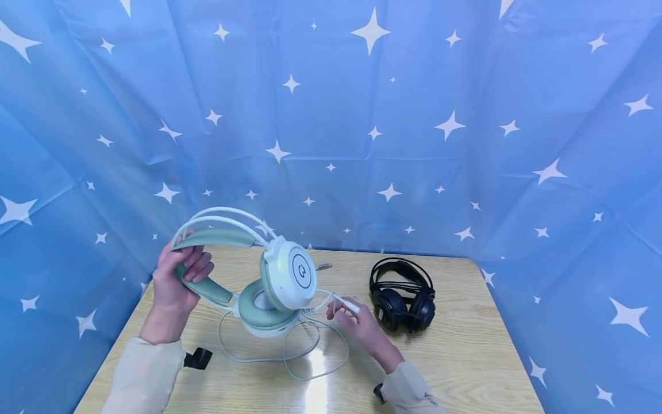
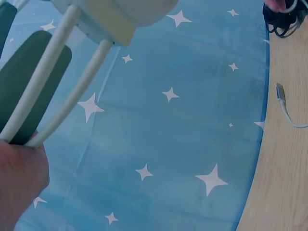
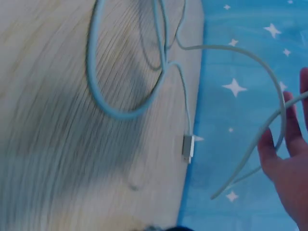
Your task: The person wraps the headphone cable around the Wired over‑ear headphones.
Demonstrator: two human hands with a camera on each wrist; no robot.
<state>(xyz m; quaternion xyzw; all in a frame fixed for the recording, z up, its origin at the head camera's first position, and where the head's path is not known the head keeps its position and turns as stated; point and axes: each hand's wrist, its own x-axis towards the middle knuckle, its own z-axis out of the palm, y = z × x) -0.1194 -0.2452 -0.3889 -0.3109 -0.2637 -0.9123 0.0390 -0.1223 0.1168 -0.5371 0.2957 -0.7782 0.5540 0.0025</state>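
My left hand (image 1: 178,270) grips the padded headband (image 1: 212,237) of a white and green headset (image 1: 296,273). The headset is held tilted above the table, with its ear cups toward the middle. In the left wrist view, fingers wrap the white headband rails (image 2: 45,82). My right hand (image 1: 362,328) is beside the ear cups, with the pale headset cable (image 3: 255,139) running between thumb and fingers. A slender white piece (image 1: 346,303) lies across these fingers; its kind is unclear. More cable (image 1: 315,376) loops on the table, and its USB plug (image 3: 188,147) lies near the back edge.
Black headphones (image 1: 400,296) rest on the wooden table (image 1: 465,356), to the right of my right hand. A blue curtain with white stars (image 1: 372,132) surrounds the table at the back and sides. A black wrist mount (image 1: 198,358) is beside the left sleeve.
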